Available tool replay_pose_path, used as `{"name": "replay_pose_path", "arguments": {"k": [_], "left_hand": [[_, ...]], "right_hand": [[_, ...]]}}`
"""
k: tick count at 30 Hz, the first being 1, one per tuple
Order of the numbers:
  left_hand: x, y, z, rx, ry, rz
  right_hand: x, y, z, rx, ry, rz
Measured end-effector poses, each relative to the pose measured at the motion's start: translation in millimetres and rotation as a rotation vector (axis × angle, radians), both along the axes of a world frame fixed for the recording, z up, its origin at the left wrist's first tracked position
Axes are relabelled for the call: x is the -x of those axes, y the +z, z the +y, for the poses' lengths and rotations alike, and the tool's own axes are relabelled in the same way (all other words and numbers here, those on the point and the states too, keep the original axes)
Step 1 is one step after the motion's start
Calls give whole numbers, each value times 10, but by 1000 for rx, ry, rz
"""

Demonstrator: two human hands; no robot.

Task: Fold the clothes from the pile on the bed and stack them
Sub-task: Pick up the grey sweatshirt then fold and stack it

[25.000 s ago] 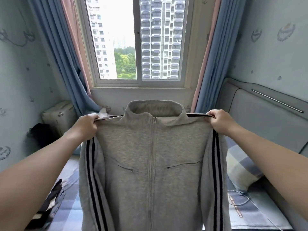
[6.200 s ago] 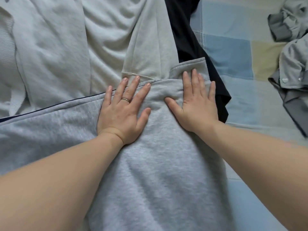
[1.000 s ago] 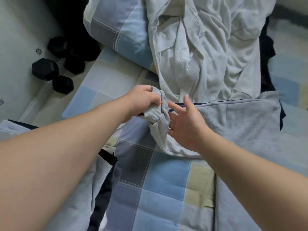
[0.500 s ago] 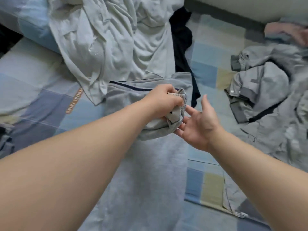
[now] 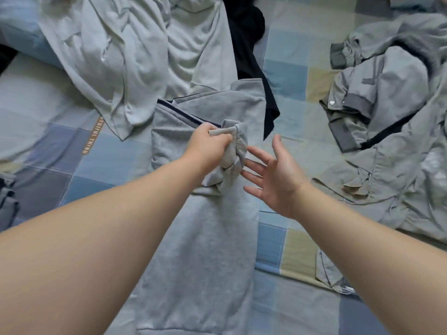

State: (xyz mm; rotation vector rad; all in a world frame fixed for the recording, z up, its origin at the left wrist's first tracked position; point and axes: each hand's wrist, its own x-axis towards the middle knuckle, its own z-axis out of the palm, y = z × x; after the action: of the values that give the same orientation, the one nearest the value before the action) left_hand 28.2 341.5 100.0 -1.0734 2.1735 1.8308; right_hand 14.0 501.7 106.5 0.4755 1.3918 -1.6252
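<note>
The left hand [image 5: 210, 143] gripped the jacket [image 5: 205, 238] cuff [image 5: 229, 147]; just beside it, the right hand [image 5: 275, 176] was spread open, palm up.

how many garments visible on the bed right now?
4 at least: grey jacket centre; pale top upper left; black garment top centre, partly covered; grey shirt heap right, possibly several pieces. A dark cloth at the left edge is cut off.
</note>
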Motion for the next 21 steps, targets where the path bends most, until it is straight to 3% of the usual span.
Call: {"name": "replay_pose_path", "arguments": {"k": [3, 7, 9, 11, 14, 21], "left_hand": [[-91, -118, -516, 251, 61, -113], [-221, -380, -1055, 536, 35, -372], [-244, -541, -1171, 709, -133, -359], [-233, -764, -1206, 850, -474, -270], [-214, -1269, -1194, 876, -778, -269], [-248, -2131, -1136, 1057, -617, -102]], "right_hand": [[-57, -100, -270, -204, 221, 215], [-46, -454, -472, -544, 530, 710], [-4, -678, -595, -737, 747, 912], [50, -924, -763, -914, 915, 1081], [159, -1438, -939, -1020, 1013, 1118], [152, -2313, -892, -1139, 881, 1279]]}}
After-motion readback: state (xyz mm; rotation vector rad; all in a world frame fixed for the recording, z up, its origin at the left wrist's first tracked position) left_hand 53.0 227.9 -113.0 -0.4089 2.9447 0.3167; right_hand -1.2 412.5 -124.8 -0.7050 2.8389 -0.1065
